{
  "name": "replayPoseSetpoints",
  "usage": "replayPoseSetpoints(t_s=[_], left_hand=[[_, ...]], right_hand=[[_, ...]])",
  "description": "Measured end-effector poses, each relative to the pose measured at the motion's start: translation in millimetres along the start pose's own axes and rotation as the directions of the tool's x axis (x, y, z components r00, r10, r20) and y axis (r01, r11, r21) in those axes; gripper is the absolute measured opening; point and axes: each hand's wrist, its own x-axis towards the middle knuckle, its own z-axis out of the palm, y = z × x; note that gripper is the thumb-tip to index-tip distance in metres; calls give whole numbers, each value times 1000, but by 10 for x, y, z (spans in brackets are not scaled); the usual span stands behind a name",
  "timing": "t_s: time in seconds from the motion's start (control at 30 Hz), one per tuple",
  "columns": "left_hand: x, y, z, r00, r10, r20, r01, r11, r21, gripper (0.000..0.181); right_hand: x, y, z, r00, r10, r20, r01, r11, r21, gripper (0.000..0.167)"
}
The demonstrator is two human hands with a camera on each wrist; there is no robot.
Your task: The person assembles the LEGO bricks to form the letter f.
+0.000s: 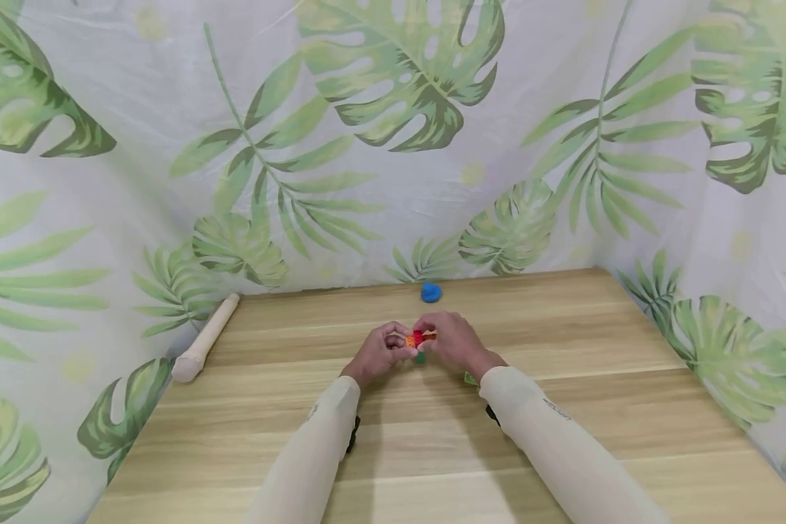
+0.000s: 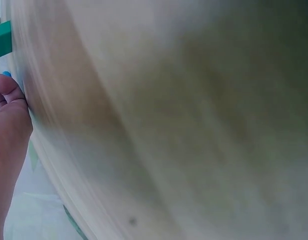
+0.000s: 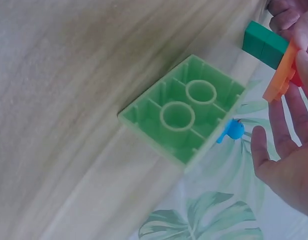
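Both hands meet over the table at a small stack of toy building bricks. In the head view my left hand pinches its orange brick. From the other side, my right hand holds the stack at the red brick. Below them juts a dark green brick, joined to the orange one in the right wrist view. Fingers partly hide the red part. A loose light green brick lies hollow side showing, near the right wrist. The left wrist view catches only the edge of the left hand.
A blue toy sits near the table's back edge, beyond the hands. On the left edge lies a pale wooden stick with a thicker end. Leaf-patterned cloth hangs behind and beside the wooden table.
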Motion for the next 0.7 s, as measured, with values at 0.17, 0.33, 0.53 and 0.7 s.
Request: replayPoseSetpoints(t_s=[0.17,0.33,0.53,0.7], left_hand=[[-12,8,-8,1000,-20,-7,20,1000,-17,33],[-23,-19,-6,999,-41,-21,41,999,-26,31],[-7,-33,-14,998,-52,-28,51,998,-36,30],[3,-2,-7,999,-42,-27,42,999,-24,30]], right_hand=[[-3,-3,17,1000,27,-2,-27,999,37,21],[-32,41,84,999,37,-13,-35,996,80,24],[-78,101,99,1000,2,-3,-2,997,75,33],[-163,156,-3,996,-32,81,20,990,141,45]])
